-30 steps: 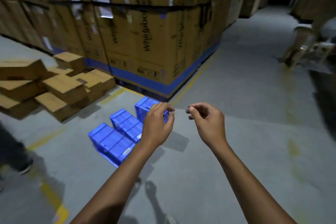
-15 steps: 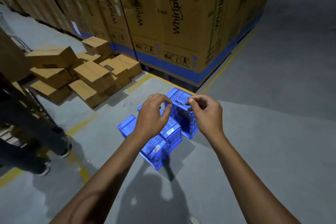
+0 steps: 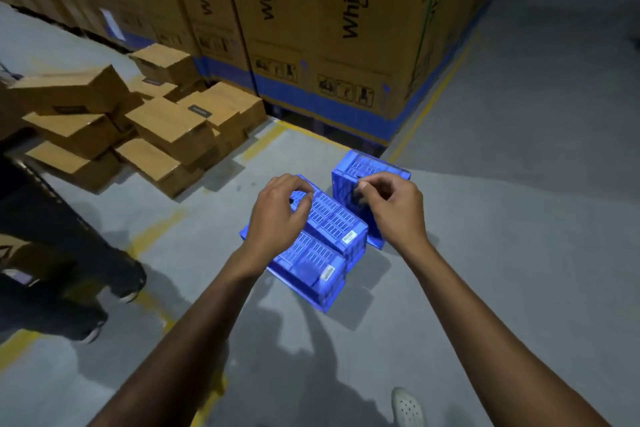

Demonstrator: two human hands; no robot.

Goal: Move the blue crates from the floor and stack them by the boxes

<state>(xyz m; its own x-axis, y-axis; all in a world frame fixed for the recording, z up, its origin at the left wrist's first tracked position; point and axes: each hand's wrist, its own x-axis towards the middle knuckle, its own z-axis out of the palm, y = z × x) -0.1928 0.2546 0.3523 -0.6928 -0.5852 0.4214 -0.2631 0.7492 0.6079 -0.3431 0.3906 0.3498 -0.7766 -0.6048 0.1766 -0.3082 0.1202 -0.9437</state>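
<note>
On grey concrete floor [image 3: 519,253] | three slotted blue plastic crates [image 3: 332,222] | left hand [image 3: 277,218], right hand [image 3: 394,208] apart, fingers curled, gripping nothing | cardboard boxes [image 3: 166,128] behind

Three slatted blue crates [image 3: 332,229] lie apparently upside down, side by side on the floor.
</note>
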